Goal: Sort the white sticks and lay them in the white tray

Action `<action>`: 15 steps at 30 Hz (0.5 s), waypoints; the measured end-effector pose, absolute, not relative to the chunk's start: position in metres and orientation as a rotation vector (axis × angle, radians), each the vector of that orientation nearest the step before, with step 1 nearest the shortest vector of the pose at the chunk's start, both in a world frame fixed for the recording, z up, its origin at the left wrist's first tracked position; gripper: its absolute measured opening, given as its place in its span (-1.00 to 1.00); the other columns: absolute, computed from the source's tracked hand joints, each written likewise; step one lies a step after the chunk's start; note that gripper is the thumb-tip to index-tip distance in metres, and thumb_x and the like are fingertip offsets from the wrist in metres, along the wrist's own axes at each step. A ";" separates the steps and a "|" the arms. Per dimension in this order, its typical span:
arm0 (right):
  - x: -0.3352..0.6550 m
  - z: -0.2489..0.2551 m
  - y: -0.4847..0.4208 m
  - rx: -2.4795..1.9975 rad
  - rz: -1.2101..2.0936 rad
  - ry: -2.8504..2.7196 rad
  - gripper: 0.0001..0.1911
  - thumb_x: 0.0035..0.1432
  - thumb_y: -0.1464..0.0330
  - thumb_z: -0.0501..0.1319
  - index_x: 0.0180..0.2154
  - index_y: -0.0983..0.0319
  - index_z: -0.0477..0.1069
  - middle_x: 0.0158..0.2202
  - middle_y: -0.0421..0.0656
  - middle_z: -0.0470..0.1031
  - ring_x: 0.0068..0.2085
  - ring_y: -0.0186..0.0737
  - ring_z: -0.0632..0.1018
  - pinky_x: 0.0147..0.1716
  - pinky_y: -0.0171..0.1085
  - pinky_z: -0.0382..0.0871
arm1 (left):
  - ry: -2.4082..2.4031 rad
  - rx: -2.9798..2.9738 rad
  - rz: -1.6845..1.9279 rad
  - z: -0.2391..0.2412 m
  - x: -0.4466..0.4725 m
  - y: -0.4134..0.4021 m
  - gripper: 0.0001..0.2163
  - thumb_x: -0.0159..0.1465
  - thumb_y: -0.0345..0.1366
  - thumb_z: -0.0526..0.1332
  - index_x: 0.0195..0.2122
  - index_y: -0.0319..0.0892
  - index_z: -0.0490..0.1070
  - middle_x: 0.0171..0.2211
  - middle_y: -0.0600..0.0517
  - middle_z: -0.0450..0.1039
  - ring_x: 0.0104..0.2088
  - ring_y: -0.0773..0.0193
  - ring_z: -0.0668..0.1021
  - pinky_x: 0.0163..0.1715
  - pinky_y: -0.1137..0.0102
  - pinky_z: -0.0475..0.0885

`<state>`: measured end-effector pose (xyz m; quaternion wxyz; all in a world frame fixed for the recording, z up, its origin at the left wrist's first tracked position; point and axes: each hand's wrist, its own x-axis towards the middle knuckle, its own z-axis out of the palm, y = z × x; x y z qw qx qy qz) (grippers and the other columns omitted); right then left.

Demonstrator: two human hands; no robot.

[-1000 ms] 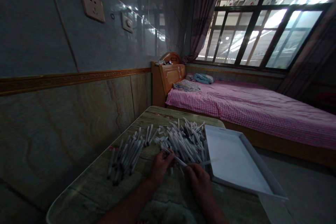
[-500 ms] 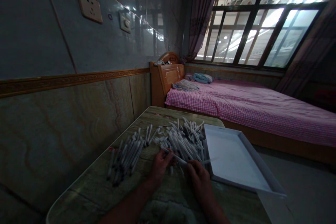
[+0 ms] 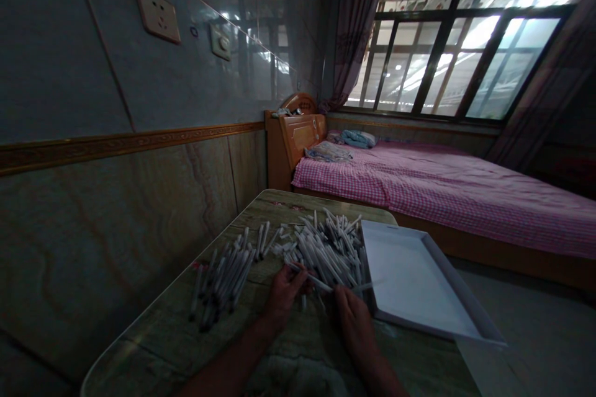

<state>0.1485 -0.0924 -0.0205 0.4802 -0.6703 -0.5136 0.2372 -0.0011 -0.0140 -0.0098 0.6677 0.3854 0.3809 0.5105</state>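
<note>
My left hand [image 3: 282, 294] is closed, pinching a slim whitish pen [image 3: 320, 284] between thumb and fingers. The pen slants down to the right, where the closed fingers of my right hand [image 3: 356, 322] grip its lower end; a small dark tip shows there. Just beyond my hands lies a loose heap of similar whitish pens [image 3: 321, 254], pointing in many directions. Left of my left hand, a more orderly pile of pens with dark ends [image 3: 228, 276] rests on the table.
A shallow white box lid or tray [image 3: 419, 279] sits at the table's right side, overhanging the edge. The marble-patterned table [image 3: 162, 347] has a rounded left corner. Behind it stands a bed [image 3: 419, 186] with a pink checked cover; a tiled wall [image 3: 116, 229] runs along the left.
My right hand has shifted slightly, its fingers straighter at the pen's end. My left hand stays in nearly the same place with the pen. The piles look unchanged.
</note>
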 end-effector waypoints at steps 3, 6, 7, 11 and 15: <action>0.149 -0.023 -0.092 -1.624 0.559 -1.277 -0.52 0.19 -0.01 0.05 -0.51 0.20 0.44 -0.55 -0.18 0.48 -0.45 -0.19 0.48 -0.46 -0.32 0.26 | 0.867 0.860 1.174 -0.011 -0.003 -0.013 -0.53 -0.21 0.01 0.50 -0.42 -0.19 0.41 -0.46 0.02 0.59 -0.50 0.23 0.61 -0.50 0.39 0.49; 0.151 -0.023 -0.093 -1.609 0.573 -1.241 -0.63 0.15 0.08 0.12 -0.38 0.22 0.52 -0.43 -0.14 0.56 -0.34 -0.14 0.54 -0.36 -0.32 0.33 | 0.911 0.822 1.223 -0.013 -0.005 -0.009 -0.51 -0.22 0.02 0.51 -0.42 -0.21 0.42 -0.49 0.04 0.57 -0.50 0.24 0.60 -0.49 0.39 0.50; 0.151 -0.023 -0.093 -1.616 0.572 -1.227 -0.64 0.15 0.10 0.13 -0.35 0.23 0.52 -0.41 -0.13 0.58 -0.33 -0.13 0.55 -0.35 -0.31 0.34 | 0.921 0.812 1.239 -0.014 -0.007 -0.008 -0.51 -0.21 0.02 0.50 -0.41 -0.21 0.42 -0.49 0.04 0.57 -0.50 0.24 0.61 -0.48 0.39 0.50; 0.153 -0.022 -0.093 -1.691 0.530 -1.265 -0.70 0.14 0.16 0.13 -0.34 0.22 0.52 -0.39 -0.11 0.60 -0.33 -0.09 0.58 -0.35 -0.27 0.35 | 0.960 0.811 1.300 -0.018 -0.010 -0.004 -0.53 -0.16 0.03 0.48 -0.40 -0.20 0.42 -0.50 0.07 0.54 -0.49 0.26 0.60 -0.48 0.40 0.50; 0.153 -0.023 -0.092 -1.697 0.470 -1.286 -0.73 0.10 0.22 0.15 -0.25 0.21 0.53 -0.30 -0.09 0.63 -0.27 -0.07 0.61 -0.28 -0.25 0.39 | 0.987 0.859 1.303 -0.018 -0.011 -0.004 -0.54 -0.15 0.06 0.46 -0.42 -0.19 0.41 -0.52 0.10 0.49 -0.51 0.28 0.57 -0.52 0.43 0.46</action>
